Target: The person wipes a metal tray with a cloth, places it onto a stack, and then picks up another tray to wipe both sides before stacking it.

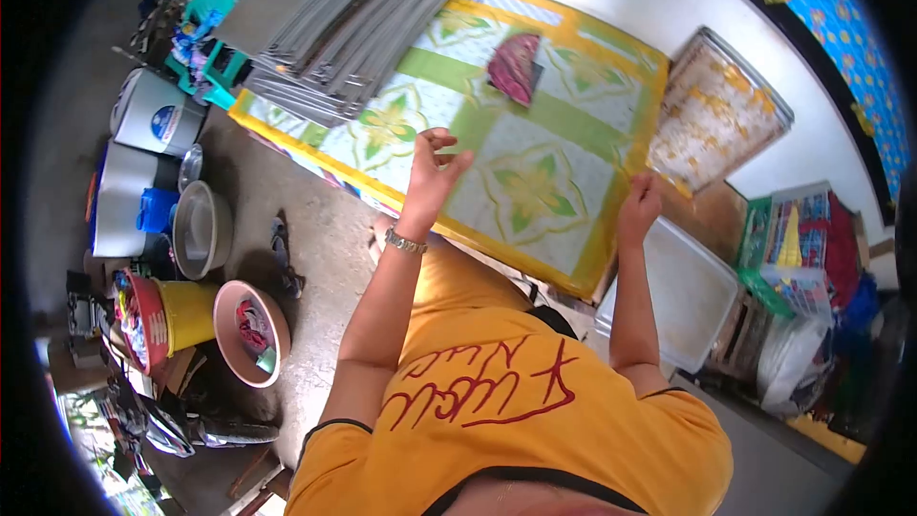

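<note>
Head view looks down over an orange shirt with red lettering (487, 387) at both arms stretched out to a patterned cloth (535, 148), green, white and yellow with flower shapes, spread flat over a raised surface. The left hand (435, 167), with a wristwatch (406, 242) on its wrist, is lifted above the near edge of the cloth with the palm half open, fingers loosely curved and spread from the thumb, holding nothing. The cloth lies under and beyond this hand, stretching far and to the right. The right hand (640, 205) sits at the near right corner of the cloth, fingers curled closed on its yellow border, so the cloth runs off to the left and far side of that hand. A folded maroon cloth (516, 67) lies on the far part of the patterned cloth, well apart from both hands, and a stack of grey sheets (344, 19) covers its far left end. Just right of the right forearm sits a white plastic tub (683, 291). On the floor to the left stand a pink basin (250, 330), a yellow bucket (186, 311) and a grey basin (201, 229), with sandals (282, 253) near them.
</note>
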Demonstrator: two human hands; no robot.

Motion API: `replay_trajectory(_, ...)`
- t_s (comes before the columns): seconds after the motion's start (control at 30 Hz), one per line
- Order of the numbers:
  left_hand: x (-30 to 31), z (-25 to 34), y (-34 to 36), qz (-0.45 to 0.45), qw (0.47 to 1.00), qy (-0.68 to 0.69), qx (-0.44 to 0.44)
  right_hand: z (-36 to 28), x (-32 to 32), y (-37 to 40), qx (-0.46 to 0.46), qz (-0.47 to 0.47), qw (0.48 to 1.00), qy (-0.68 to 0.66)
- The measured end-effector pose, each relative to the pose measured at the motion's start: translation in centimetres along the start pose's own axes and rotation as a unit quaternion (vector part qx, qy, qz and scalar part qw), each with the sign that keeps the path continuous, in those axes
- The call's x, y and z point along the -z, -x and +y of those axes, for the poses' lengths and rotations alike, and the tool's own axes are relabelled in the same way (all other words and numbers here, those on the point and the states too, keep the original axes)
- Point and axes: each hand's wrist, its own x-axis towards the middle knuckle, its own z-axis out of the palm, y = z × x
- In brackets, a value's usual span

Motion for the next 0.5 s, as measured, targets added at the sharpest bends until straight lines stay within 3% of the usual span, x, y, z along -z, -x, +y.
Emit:
replay_trajectory(0.03,1.9,0.3,-1.0,0.033,0.999,-0.022,-0.011,-1.4,-1.5,0.3,0.011,-0.044,0.999,0.003)
replay_trajectory(0.13,7.8,1.9,-4.6,0.170,0.983,-0.052,-0.051,-6.6,-6.9,1.2,0.226,-0.144,0.959,0.090)
replay_trajectory(0.2,12.4,1.8,-8.6,0.244,0.956,-0.053,-0.156,-10.3,-10.5,2.9,0.279,-0.177,0.944,0.004)
replay_trajectory(0.23,14.4,3.2,-10.2,0.287,0.933,-0.123,-0.178,-11.5,-12.2,4.0,0.287,-0.212,0.934,-0.007)
replay_trajectory(0.37,23.2,5.3,-18.0,0.425,0.816,-0.339,-0.194,-12.9,-18.2,8.9,0.321,-0.351,0.879,-0.025)
replay_trajectory(0.47,26.2,9.0,-20.6,0.299,0.920,-0.248,0.058,-12.3,-20.2,13.1,0.355,-0.376,0.854,0.057)
replay_trajectory(0.5,26.4,9.7,-21.0,0.293,0.929,-0.210,0.087,-12.4,-20.3,13.9,0.372,-0.372,0.844,0.103)
